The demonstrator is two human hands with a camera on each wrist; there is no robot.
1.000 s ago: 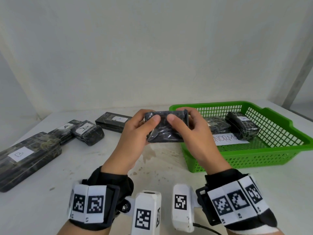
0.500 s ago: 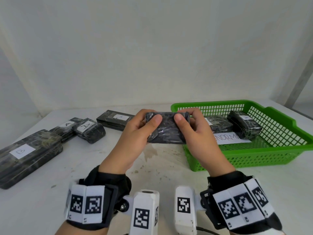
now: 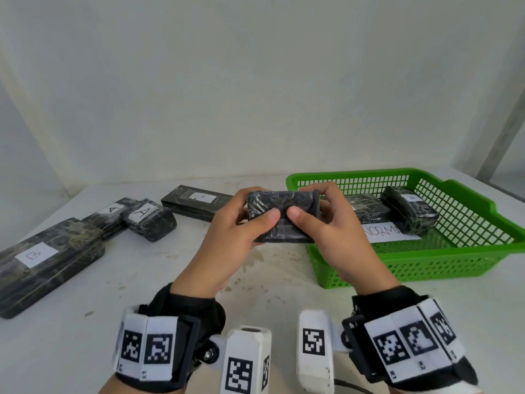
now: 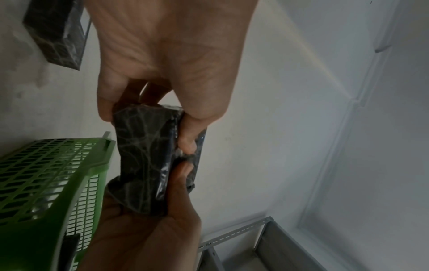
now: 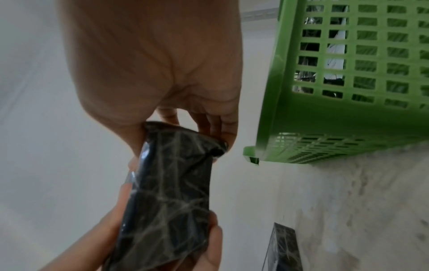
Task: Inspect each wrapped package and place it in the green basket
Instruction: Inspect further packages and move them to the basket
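I hold the wrapped package [image 3: 282, 220] at frame centre above the worktop [image 3: 142, 294], left hand [image 3: 227, 245] and right hand [image 3: 329, 237] pinching opposite ends. I should check every face before moving right to the green basket [image 3: 454, 260].

Looks like a plain storeroom or sorting station: bare white walls [image 3: 255, 81], stained white table [image 3: 270, 268], grey slotted-steel shelving [image 4: 262, 243], lettered wrapped packages [image 3: 48, 260], green basket [image 3: 480, 223] holding a "NORMA" paper label [image 3: 389, 233].
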